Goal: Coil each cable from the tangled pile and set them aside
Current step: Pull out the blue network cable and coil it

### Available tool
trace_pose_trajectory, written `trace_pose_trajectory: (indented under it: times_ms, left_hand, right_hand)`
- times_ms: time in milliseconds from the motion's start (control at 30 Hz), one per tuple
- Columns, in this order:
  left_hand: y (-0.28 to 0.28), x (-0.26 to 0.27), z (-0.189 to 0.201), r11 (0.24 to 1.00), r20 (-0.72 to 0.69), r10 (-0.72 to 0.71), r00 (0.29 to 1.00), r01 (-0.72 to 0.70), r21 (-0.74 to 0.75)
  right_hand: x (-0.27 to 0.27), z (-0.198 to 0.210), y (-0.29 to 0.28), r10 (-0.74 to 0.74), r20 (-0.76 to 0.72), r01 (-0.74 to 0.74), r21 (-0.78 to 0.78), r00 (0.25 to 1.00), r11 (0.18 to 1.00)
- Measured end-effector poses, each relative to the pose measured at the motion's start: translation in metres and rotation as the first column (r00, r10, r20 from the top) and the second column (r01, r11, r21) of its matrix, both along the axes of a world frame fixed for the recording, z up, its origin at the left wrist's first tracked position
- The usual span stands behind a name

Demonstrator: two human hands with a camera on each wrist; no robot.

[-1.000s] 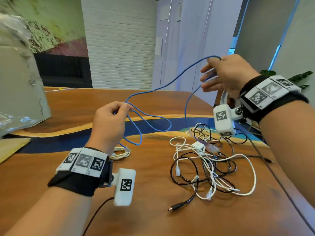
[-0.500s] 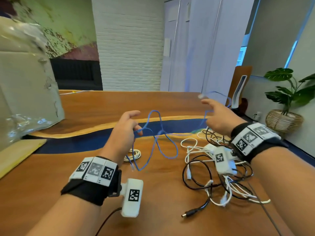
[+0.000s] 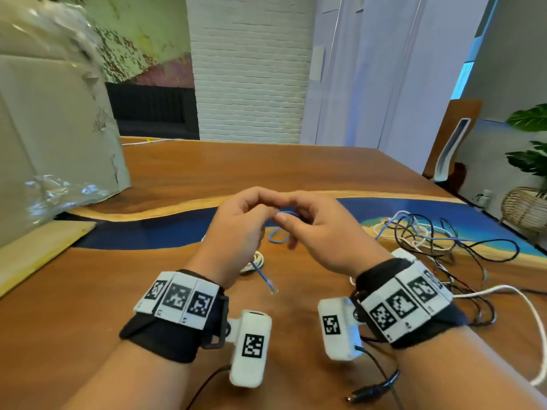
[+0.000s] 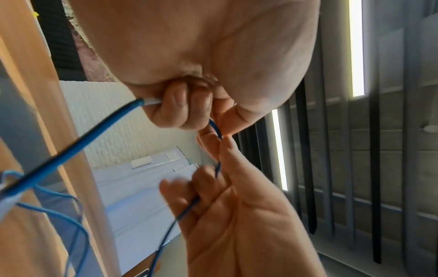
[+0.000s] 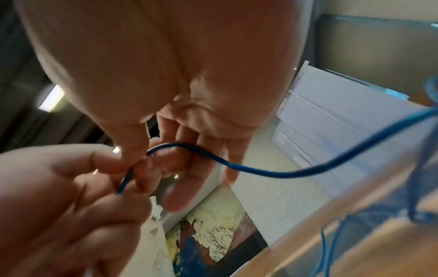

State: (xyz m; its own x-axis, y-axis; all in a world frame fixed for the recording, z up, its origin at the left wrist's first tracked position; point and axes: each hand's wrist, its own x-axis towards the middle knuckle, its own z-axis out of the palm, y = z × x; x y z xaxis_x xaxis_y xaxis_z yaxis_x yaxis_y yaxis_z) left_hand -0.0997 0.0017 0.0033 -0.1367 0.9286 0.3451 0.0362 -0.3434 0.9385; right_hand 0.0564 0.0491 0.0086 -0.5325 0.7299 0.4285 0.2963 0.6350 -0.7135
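A thin blue cable (image 3: 278, 233) forms a small loop between my two hands above the wooden table (image 3: 207, 179). My left hand (image 3: 265, 216) pinches it with curled fingers; the left wrist view shows the cable (image 4: 111, 123) leaving that fist. My right hand (image 3: 285, 221) meets the left and pinches the same cable (image 5: 260, 169), which crosses its fingers. The cable's clear plug (image 3: 271, 287) dangles below my left hand. The tangled pile (image 3: 444, 247) of black and white cables lies to the right, with blue strands running into it.
A small white coil (image 3: 257, 263) lies under my left hand. A black barrel plug (image 3: 364, 396) is near my right forearm. A plastic-wrapped cardboard box (image 3: 53, 128) and a pale board (image 3: 38, 253) stand left. A chair (image 3: 453, 143) and basket (image 3: 524, 208) are beyond the table's right edge.
My right hand came down from high on the right and met the left at the centre. The wide blue loops have closed into a small one.
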Motion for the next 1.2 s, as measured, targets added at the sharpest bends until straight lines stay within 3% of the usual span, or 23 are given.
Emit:
trace_pose_trajectory:
  times_ms: [67, 167, 233, 367, 467, 567, 667, 867, 1033, 1100, 1200]
  left_hand:
    - [0.002, -0.011, -0.008, 0.997, -0.001, -0.032, 0.999, 0.032, -0.07]
    - [0.003, -0.022, -0.02, 0.963, -0.082, -0.125, 0.989, 0.101, -0.251]
    - [0.0, -0.022, -0.022, 0.938, -0.066, -0.192, 0.979, 0.163, -0.307]
    - [-0.004, -0.02, -0.017, 0.929, 0.277, -0.217, 0.936, 0.285, -0.235]
    - [-0.007, -0.017, -0.016, 0.934, 0.556, -0.22, 0.802, 0.337, -0.118]
    - [-0.006, -0.012, -0.016, 0.946, 0.728, -0.229, 0.646, 0.325, 0.009]
    - [-0.002, -0.017, -0.016, 0.968, 0.772, -0.209, 0.601, 0.241, 0.075]
    - [-0.003, -0.019, -0.016, 0.977, 0.784, -0.193, 0.59, 0.185, 0.102]
    - [-0.001, -0.026, -0.014, 0.979, 0.854, -0.195, 0.482, 0.153, 0.137]
    - [-0.002, -0.023, -0.015, 0.977, 0.822, -0.205, 0.531, 0.167, 0.135]
    - [-0.001, -0.017, -0.018, 0.991, 0.613, -0.13, 0.779, 0.121, 0.057]
  right_hand:
    - [0.001, -0.008, 0.006, -0.041, -0.097, 0.037, -0.043, 0.994, 0.998]
    - [0.015, -0.016, 0.017, -0.181, -0.246, 0.192, 0.023, 0.952, 0.981]
    - [0.024, -0.015, 0.021, -0.221, -0.259, 0.236, 0.03, 0.94, 0.971]
    - [0.035, -0.015, 0.013, -0.22, -0.098, 0.221, -0.004, 0.971, 0.975]
    - [0.027, -0.023, -0.002, -0.109, 0.168, 0.121, -0.062, 0.98, 0.991]
    - [0.016, -0.034, -0.014, 0.01, 0.438, 0.028, -0.081, 0.899, 0.996]
    - [0.009, -0.032, -0.024, 0.08, 0.544, -0.02, -0.116, 0.835, 0.993]
    - [0.0, -0.029, -0.032, 0.049, 0.51, -0.05, -0.012, 0.859, 0.999]
    - [-0.004, -0.027, -0.038, 0.01, 0.554, -0.054, 0.064, 0.833, 0.997]
    - [-0.004, -0.026, -0.04, 0.079, 0.542, -0.093, -0.002, 0.837, 0.996]
    - [-0.002, -0.023, -0.043, 0.207, 0.394, -0.162, -0.143, 0.896, 0.976]
